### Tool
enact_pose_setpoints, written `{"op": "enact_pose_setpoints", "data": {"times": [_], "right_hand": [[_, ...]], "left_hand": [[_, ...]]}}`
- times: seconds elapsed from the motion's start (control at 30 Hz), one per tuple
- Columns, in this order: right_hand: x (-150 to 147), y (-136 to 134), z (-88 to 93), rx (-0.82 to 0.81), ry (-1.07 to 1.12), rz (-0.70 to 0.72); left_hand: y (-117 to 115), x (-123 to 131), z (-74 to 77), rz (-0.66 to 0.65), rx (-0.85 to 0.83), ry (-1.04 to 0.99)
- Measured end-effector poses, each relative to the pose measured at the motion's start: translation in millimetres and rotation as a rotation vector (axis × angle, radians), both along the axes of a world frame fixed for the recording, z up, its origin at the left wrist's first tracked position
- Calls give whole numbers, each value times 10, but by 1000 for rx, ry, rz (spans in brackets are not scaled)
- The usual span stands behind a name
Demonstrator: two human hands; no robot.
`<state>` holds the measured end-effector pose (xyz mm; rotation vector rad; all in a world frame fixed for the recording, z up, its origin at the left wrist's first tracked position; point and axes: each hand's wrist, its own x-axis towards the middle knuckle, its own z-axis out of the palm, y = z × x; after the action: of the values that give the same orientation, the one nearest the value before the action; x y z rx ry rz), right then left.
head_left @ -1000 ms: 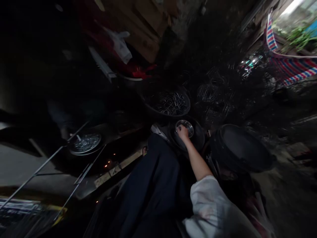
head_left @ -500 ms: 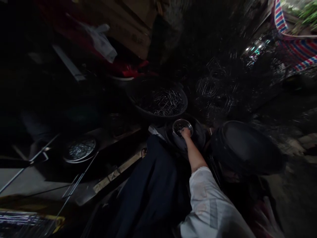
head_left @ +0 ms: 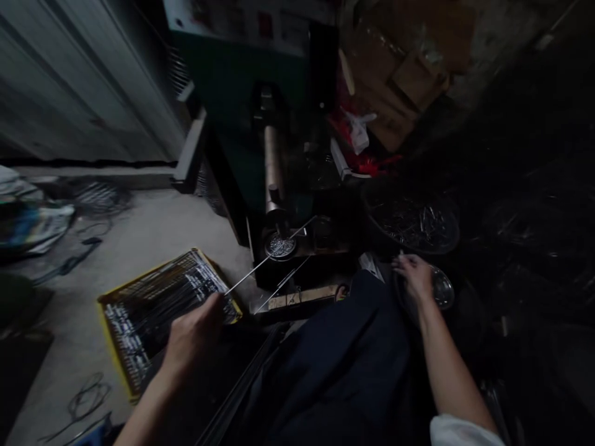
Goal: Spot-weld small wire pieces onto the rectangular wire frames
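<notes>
Closest in, dark trousers (head_left: 334,359) fill the lower middle, with a white sleeve (head_left: 465,432) at the right edge. The hands are well apart, one on each side of the lap. The left hand (head_left: 193,334) is closed on the near end of a thin metal rod (head_left: 264,261). The rod slants up and to the right, and its far end reaches over a small round dish (head_left: 280,246) of shiny bits. Just beside that hand, a yellow tray (head_left: 114,350) packed with long metal rods lies on the concrete floor (head_left: 153,229). The right hand (head_left: 413,279) rests palm down at the near rim of a small metal bowl (head_left: 444,292). Its fingers are loosely curled, and the light is too dim to tell whether they hold anything. Past the bowl stands a wide black basin (head_left: 453,238) heaped with bent wire pieces. The round dish sits at the foot of a green machine (head_left: 242,93) with an upright cylinder above it. Farther back, to the right of the machine, cardboard (head_left: 409,68) is stacked against the wall.
</notes>
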<state>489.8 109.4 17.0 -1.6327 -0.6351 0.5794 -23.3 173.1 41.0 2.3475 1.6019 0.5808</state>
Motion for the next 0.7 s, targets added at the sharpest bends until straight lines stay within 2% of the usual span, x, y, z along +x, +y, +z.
{"op": "enact_pose_setpoints", "data": {"times": [0.03,0.1,0.13,0.23,0.3,0.37,0.43,0.7], "right_hand": [[-363,123,14,84,99,85],[-1155,361,9,84,252,315],[-1542,475,-7,70,337,372],[-2474,734,-51,79,568,448],[-2836,814,-32,130,683,475],[-3006,844,26,185,742,472],[-3051,855,93,217,754,450],[-2961,929,175,257,722,413]], "left_hand": [[43,57,-55,9,6,41],[118,237,-126,8,10,106],[144,337,-137,1,8,130],[183,580,-99,-17,-7,187],[196,676,-53,-17,-25,220],[211,731,-17,-13,-44,244],[231,765,6,-14,-60,258],[358,877,38,-43,-65,230]]}}
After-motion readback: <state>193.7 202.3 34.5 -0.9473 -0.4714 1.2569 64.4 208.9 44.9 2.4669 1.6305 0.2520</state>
